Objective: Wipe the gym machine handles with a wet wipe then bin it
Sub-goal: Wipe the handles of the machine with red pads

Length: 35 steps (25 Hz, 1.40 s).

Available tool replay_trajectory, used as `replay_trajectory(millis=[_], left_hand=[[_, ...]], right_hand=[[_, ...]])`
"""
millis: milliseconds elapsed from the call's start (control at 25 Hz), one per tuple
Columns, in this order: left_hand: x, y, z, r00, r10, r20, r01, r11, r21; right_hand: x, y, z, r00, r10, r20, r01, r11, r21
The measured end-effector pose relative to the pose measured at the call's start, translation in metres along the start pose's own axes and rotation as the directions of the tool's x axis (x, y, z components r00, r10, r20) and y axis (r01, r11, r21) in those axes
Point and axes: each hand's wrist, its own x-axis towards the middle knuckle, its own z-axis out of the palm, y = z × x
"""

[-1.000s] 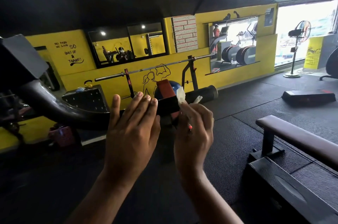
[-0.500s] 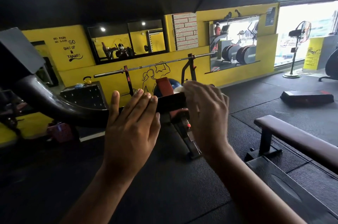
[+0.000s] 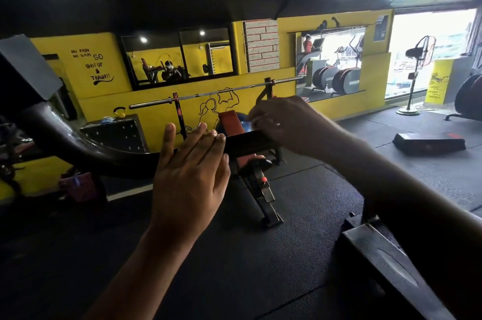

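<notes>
Centre of the frame: black handle (image 3: 247, 141) of the gym machine, lying level, joined at its left to a thick curved arm (image 3: 78, 144) sweeping up to the upper left edge.

Left hand (image 3: 190, 171) at lower centre, seen from the back. Flat and fully spread out, 4 fingers straight and close together, thumb apart to the left. Fingertips against the near side of the handle, gripping nothing.

Right hand (image 3: 284, 121) right of centre, forearm coming in from the lower right corner. Draped over the handle's right end, fingers bent down over the far side. Wet wipe (image 3: 252, 121) visible only as a pale sliver at those fingertips, the rest hidden under the hand; pinched or merely pressed to the handle, cannot tell.

Behind the handle, a red-padded bench (image 3: 230, 124) on a dark frame, running toward the lower centre. Beyond it, a barbell (image 3: 216, 92) resting on 2 uprights against the yellow wall (image 3: 333, 105).

Upper middle of the frame: a dark-framed mirror (image 3: 180, 58).

Far right: a pedestal fan (image 3: 417, 58) beside a bright window, and below it a low black step platform (image 3: 427, 142) on the black rubber floor (image 3: 300, 215).
</notes>
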Motion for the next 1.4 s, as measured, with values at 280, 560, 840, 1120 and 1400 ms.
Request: replay_trajectory(millis=[280, 560, 840, 1120, 1400], left_hand=[[0.002, 0.004, 0.003, 1.000, 0.001, -0.018, -0.001, 1.000, 0.001], [0.002, 0.003, 0.006, 1.000, 0.014, -0.011, -0.014, 1.000, -0.011], [0.004, 0.006, 0.009, 1.000, 0.016, 0.011, -0.016, 1.000, -0.018], [0.004, 0.004, 0.012, 0.997, 0.073, 0.036, -0.072, 0.997, -0.023], [0.005, 0.008, 0.013, 0.997, 0.074, 0.023, -0.073, 0.997, -0.040]], right_hand=[[0.005, 0.004, -0.009, 0.998, 0.035, 0.054, -0.035, 0.999, -0.018], [-0.016, 0.006, 0.004, 0.982, 0.109, -0.152, -0.120, 0.990, -0.067], [-0.056, -0.015, 0.065, 0.683, 0.321, -0.657, -0.303, 0.942, 0.145], [-0.041, -0.060, 0.111, 0.296, 0.939, -0.174, 0.229, 0.107, 0.968], [-0.029, -0.041, 0.104, 0.444, 0.872, 0.204, 0.398, -0.396, 0.828]])
